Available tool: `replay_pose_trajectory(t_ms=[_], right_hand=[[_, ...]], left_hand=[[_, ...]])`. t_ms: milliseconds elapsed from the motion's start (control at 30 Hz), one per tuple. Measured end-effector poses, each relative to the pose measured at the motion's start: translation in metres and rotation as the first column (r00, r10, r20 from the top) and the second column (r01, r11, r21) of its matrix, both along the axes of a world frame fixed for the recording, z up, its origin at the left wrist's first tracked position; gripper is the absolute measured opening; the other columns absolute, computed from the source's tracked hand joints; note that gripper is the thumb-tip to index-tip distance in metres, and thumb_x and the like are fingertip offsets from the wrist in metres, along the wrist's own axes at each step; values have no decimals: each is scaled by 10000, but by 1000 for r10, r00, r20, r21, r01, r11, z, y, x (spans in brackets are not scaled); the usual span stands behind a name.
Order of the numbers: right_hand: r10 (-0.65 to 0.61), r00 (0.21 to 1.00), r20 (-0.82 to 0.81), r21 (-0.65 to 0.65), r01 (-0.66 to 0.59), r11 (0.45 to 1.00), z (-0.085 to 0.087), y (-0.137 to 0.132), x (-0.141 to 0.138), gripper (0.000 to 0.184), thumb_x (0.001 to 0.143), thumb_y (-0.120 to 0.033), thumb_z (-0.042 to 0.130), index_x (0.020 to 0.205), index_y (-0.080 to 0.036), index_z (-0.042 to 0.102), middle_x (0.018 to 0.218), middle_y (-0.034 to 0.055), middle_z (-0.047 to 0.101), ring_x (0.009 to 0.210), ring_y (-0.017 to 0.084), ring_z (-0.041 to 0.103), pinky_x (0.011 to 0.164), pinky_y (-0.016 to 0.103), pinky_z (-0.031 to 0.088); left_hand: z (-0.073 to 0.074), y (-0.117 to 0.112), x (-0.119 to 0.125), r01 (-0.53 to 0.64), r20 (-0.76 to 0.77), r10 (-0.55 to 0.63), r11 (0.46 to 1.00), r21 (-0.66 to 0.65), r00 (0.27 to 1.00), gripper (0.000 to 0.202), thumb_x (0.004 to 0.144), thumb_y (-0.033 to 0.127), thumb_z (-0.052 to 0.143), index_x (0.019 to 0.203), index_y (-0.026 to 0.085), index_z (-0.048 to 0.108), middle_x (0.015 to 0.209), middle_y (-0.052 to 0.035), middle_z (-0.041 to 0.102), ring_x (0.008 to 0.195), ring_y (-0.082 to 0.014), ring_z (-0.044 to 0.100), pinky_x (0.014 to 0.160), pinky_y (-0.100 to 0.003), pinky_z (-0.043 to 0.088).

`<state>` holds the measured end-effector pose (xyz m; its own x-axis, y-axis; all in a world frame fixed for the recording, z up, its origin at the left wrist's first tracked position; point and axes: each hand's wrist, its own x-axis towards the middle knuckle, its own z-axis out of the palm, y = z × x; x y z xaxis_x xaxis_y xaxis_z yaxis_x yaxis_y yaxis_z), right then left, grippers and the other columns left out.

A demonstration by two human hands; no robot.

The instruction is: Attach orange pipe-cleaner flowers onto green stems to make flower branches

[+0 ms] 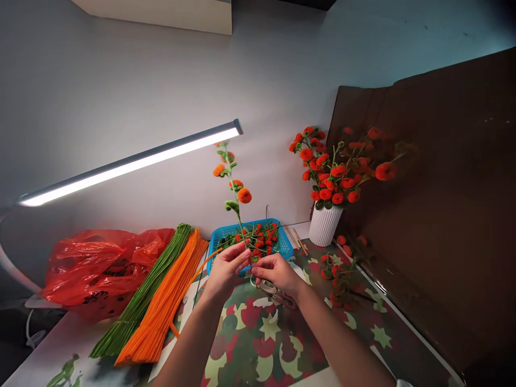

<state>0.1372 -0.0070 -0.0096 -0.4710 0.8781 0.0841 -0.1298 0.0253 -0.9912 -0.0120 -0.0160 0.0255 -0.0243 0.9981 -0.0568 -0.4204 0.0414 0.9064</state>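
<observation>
My left hand [231,263] pinches a green stem that stands upright, with orange pompom flowers and green leaves along it. This flower stem [244,195] reaches up to the lamp, where its top is partly lost in the glare. Close beside it, my right hand [278,273] has thumb and finger closed at the stem's lower end. Scissors [268,286] show below the right hand; whether its other fingers touch them I cannot tell. Behind both hands sits a blue plastic basket [286,248] holding orange-red flower heads on green stems.
Bundles of green [149,287] and orange pipe cleaners [169,295] lie at left, near a red plastic bag [100,269]. A lit bar lamp [133,164] hangs above. At right stand a white ribbed vase [324,224] of orange flowers and a glossy brown panel [435,215]. Loose flowers [338,271] lie nearby.
</observation>
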Motion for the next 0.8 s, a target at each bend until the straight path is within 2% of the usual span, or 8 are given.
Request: replay_pose_trajectory(t_ms=[167, 233, 333, 467, 600, 800], right_hand=[[61, 998, 4, -46, -61, 997, -2, -1, -1, 378, 667, -489, 716, 667, -111, 696, 543, 2, 616, 452, 58, 386, 474, 215, 274], [79, 997, 8, -40, -79, 996, -1, -1, -1, 390, 666, -499, 713, 633, -111, 691, 539, 3, 610, 453, 56, 374, 467, 215, 262], [77, 997, 5, -50, -77, 996, -1, -1, 0, 387, 658, -499, 721, 683, -114, 705, 533, -5, 602, 440, 55, 370, 452, 213, 248], [40, 999, -12, -34, -40, 999, 0, 0, -1, 377, 645, -485, 738, 684, -112, 698, 509, -8, 591, 452, 71, 428, 474, 217, 293], [41, 999, -15, -31, -42, 999, -1, 0, -1, 362, 653, -471, 738, 648, -113, 683, 497, -12, 583, 455, 71, 437, 482, 218, 303], [83, 996, -36, -60, -85, 995, -4, 2, 0, 377, 635, -476, 748, 697, -108, 693, 508, -14, 593, 430, 59, 424, 460, 210, 289]], left_hand=[[3, 0, -1, -25, 57, 24, 999, 26, 998, 489, 532, 219, 835, 992, 168, 675, 744, -9, 684, 658, -108, 639, 640, -212, 515], [5, -1, -1, -34, 111, 30, 999, 31, 993, 499, 515, 210, 844, 982, 171, 672, 757, -15, 690, 653, -108, 646, 638, -210, 523], [8, -2, 0, -17, 177, 13, 1000, 18, 984, 450, 480, 202, 858, 895, 161, 690, 780, -29, 692, 681, -119, 654, 654, -215, 534], [10, -4, 2, 30, 139, -32, 999, 19, 990, 478, 491, 165, 851, 944, 191, 700, 860, -14, 685, 718, -104, 643, 667, -204, 532], [7, -5, 2, -24, 85, 22, 1000, 19, 996, 446, 474, 155, 856, 893, 178, 705, 666, 39, 634, 617, -71, 616, 616, -167, 511], [7, -3, 1, 50, 160, -51, 999, 7, 986, 499, 497, 185, 851, 966, 194, 681, 789, -20, 696, 684, -111, 659, 669, -208, 534]])
